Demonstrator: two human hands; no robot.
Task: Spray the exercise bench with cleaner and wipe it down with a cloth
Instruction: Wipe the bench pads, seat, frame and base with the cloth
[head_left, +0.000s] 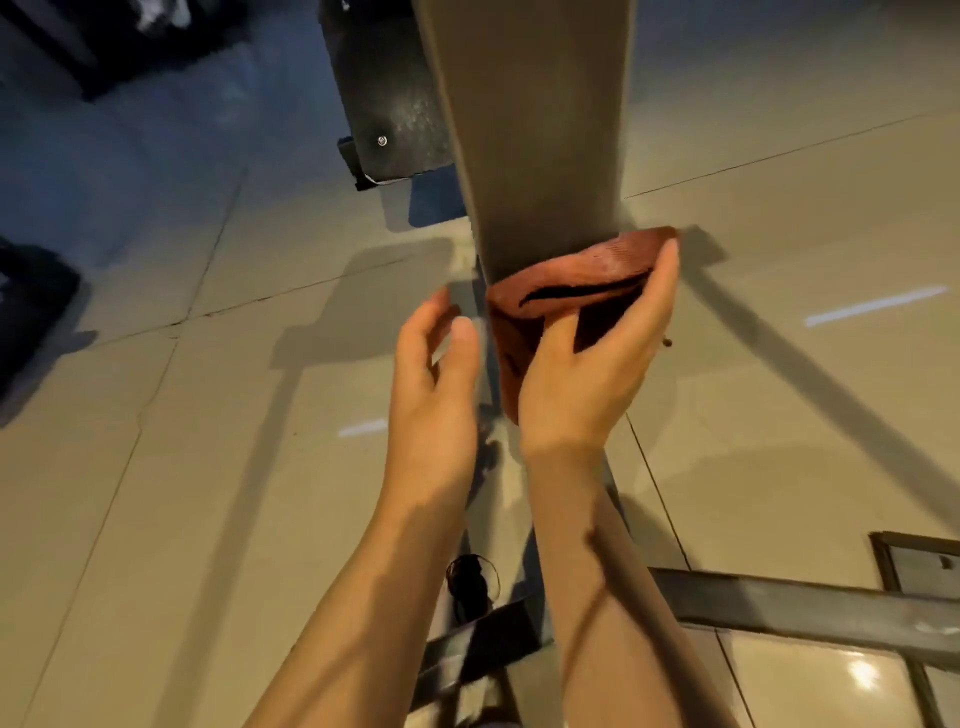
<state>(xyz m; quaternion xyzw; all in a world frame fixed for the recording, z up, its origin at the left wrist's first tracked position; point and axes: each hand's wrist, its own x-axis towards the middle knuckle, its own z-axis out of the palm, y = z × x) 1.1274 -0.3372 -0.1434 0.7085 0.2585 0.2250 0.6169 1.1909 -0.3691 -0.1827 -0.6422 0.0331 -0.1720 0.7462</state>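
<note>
The long grey bench pad (535, 130) runs from the top of the view down to its near end in the middle. An orange-red cloth (587, 270) is draped over that near end. My right hand (587, 374) grips the cloth, fingers curled over its right side and thumb pressed against its front. Just left of the pad's end hovers my left hand (434, 384), fingers loosely curved and holding nothing. No spray bottle is in view.
Beige floor tiles (208, 467) lie all around. The bench's dark metal frame bars (810, 608) cross the bottom right. A black seat part with a screw (387, 93) sits left of the pad. Dark objects (31, 312) lie at the far left.
</note>
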